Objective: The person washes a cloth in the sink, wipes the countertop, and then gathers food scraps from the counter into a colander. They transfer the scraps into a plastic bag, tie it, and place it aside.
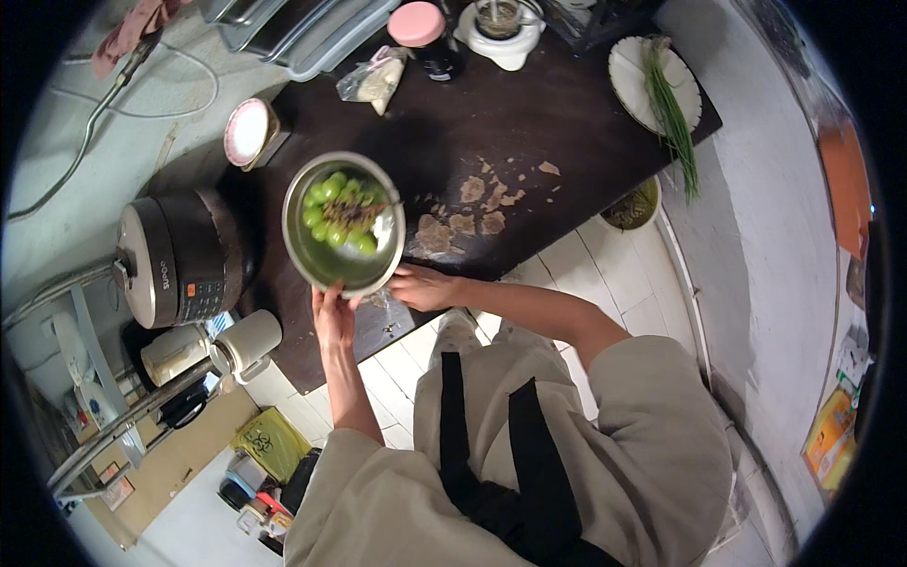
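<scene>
A round stainless steel bowl (344,273) holds a bunch of green grapes (331,190) with brownish stems showing at its middle. My left hand (334,315) grips the near rim of the bowl, thumb and fingers at its edge. At the bowl's lower right side is my right hand (424,287), its fingertips at the rim and partly hidden by it; whether it grips the bowl I cannot tell. Beneath and around the bowl lies the dark tabletop (545,106), its surface peeling in pale patches to the right of the bowl.
A pressure cooker (177,259) and a white jug (248,344) stand at the left. Beyond the bowl are a tin (258,135), a plastic bag (379,78) and a pink-lidded jar (418,28). Green onions (669,106) lie across a white plate (627,78) at the far right, above a bin (655,205).
</scene>
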